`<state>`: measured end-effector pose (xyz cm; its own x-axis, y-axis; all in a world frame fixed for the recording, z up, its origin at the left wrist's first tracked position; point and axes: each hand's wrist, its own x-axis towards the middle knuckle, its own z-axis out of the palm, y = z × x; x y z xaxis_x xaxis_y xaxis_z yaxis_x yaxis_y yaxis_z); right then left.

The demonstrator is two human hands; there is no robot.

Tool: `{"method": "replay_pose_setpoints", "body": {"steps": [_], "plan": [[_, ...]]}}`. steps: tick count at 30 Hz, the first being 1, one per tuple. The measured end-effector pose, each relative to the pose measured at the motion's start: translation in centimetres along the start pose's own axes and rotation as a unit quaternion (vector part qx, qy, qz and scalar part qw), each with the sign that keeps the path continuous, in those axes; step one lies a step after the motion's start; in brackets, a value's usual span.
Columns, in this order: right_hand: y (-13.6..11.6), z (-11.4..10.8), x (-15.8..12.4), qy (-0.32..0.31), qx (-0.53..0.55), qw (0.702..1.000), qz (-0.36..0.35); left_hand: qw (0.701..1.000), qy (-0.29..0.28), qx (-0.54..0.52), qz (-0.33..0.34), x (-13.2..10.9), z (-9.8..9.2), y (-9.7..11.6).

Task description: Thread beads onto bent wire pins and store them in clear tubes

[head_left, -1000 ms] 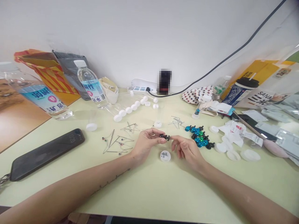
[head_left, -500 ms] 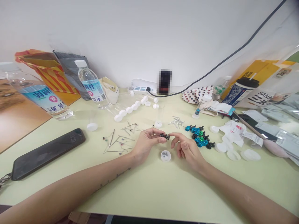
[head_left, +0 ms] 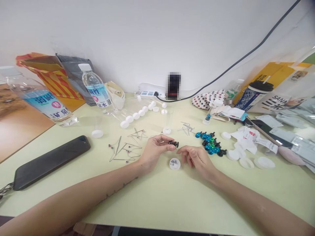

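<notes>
My left hand (head_left: 155, 150) pinches a small black bead piece on a thin wire (head_left: 173, 143) between thumb and fingers, just above the table. My right hand (head_left: 195, 157) rests close to the right of it, fingers curled downward, thumb near the black piece; whether it holds anything is unclear. A small white cap (head_left: 174, 163) with tiny dark parts inside lies on the table between the two hands. A cluster of blue, green and black beads (head_left: 211, 144) lies just right of my right hand. Bent metal wires (head_left: 124, 150) lie left of my left hand.
A black phone (head_left: 50, 161) lies at the left. Two water bottles (head_left: 94, 87) stand at the back left by a striped bag (head_left: 49, 73). White caps (head_left: 137, 113), a clear cup (head_left: 167, 121), a power strip (head_left: 150, 93), papers and a drink cup (head_left: 254, 95) crowd the back and right.
My right hand has dropped from the tip of the black piece and curled down toward the table. My left hand keeps the piece almost still.
</notes>
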<state>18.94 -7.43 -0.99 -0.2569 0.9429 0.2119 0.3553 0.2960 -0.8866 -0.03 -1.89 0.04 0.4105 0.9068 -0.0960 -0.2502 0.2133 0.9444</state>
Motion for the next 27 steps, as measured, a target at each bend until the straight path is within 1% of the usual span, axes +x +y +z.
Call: {"method": "replay_pose_setpoints", "body": {"steps": [5,9,14,16,18,20,23,25,27], "plan": [[-0.18,-0.02,0.02,0.032,0.022,0.999,-0.009,1.000,0.002,-0.001,0.002,-0.06,0.06,-0.03],[-0.12,-0.08,0.04,0.007,0.008,1.000,-0.003,1.000,0.008,0.005,0.003,-0.03,0.14,0.01],[-0.09,-0.09,0.00,0.025,0.006,1.000,-0.010,1.000,0.006,-0.003,-0.002,-0.01,0.09,0.04],[-0.13,-0.12,0.03,0.019,0.008,1.000,-0.016,1.000,0.002,-0.002,-0.004,-0.01,0.06,0.05],[-0.22,-0.12,0.10,0.009,-0.007,1.000,-0.016,1.000,0.004,0.003,-0.001,-0.02,0.07,0.10],[-0.36,-0.08,0.18,0.018,-0.032,0.999,-0.002,1.000,0.006,0.009,0.003,-0.06,0.13,0.18],[-0.65,0.08,0.26,0.026,-0.058,0.997,0.033,1.000,-0.013,0.020,0.002,-0.29,0.32,0.31],[-0.86,0.17,0.24,0.005,-0.060,0.997,0.038,0.999,-0.040,0.035,0.008,-0.54,0.48,0.35],[-1.03,0.22,0.16,-0.023,-0.052,0.998,0.027,0.996,-0.067,0.050,0.035,-0.76,0.60,0.36]]}}
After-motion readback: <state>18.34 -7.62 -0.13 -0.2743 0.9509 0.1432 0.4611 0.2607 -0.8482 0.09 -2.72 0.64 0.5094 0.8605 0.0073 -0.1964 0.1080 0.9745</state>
